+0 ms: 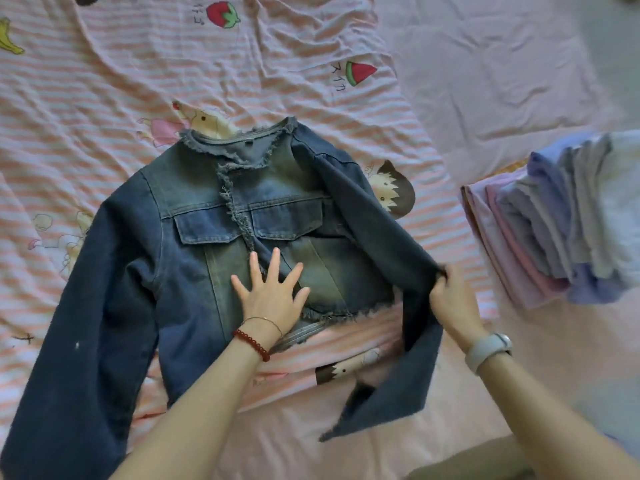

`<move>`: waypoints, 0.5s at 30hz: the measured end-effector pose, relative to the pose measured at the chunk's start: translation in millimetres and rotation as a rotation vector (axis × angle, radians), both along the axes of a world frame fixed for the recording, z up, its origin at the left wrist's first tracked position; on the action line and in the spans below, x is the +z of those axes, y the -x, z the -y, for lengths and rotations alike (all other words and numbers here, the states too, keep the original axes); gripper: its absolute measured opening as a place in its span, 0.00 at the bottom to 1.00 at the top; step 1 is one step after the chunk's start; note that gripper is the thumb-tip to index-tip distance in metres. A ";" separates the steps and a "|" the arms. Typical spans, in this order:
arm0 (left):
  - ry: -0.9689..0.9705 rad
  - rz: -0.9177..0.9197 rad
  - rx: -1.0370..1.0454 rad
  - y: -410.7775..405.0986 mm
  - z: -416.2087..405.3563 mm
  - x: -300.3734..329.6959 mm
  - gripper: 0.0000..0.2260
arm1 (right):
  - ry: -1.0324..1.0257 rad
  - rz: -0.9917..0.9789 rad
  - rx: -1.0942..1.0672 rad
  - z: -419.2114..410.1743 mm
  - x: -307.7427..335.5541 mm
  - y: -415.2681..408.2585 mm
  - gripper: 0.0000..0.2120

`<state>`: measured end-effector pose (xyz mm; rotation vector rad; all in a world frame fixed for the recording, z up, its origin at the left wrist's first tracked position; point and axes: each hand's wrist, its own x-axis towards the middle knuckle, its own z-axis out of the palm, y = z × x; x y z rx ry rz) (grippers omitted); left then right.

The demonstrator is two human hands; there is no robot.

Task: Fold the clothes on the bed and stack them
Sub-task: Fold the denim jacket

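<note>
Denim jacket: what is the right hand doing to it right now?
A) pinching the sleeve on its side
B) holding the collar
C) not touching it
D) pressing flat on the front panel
A: the right hand pinches the sleeve of the denim jacket, while the left hand presses flat on the front.

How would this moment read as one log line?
step: folding denim jacket | left hand: pressing front flat | right hand: pinching sleeve | folded stack: beside

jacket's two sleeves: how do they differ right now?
The left sleeve lies flat on the bed, untouched; the right sleeve is pinched by the right hand and lifted, folding inward. The left hand presses the denim jacket flat. Both sleeves are dark denim.
</note>
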<state>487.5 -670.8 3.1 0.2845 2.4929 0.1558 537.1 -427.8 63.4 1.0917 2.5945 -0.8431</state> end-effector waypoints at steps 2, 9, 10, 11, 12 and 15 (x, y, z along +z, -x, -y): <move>0.040 -0.016 0.025 2.8 -8.1 5.3 0.20 | -0.112 -0.075 0.006 -38.5 18.4 22.2 0.13; -0.138 -0.369 0.032 18.1 -56.8 6.3 0.14 | -0.435 -0.090 0.180 -95.1 0.7 57.2 0.23; -0.197 -0.412 -0.002 16.9 -65.5 5.0 0.14 | -0.496 -0.171 0.315 -85.7 -5.1 42.9 0.23; -0.239 -0.461 -0.026 13.7 -74.5 4.1 0.15 | -0.530 -0.268 0.472 -73.2 -10.0 28.5 0.22; -0.270 -0.486 -0.019 7.4 -82.6 3.7 0.15 | -0.521 -0.338 0.629 -61.0 -16.9 13.2 0.21; -0.316 -0.465 0.049 -23.0 -90.8 -5.4 0.15 | -0.392 -0.310 0.992 -41.7 -46.7 -15.3 0.19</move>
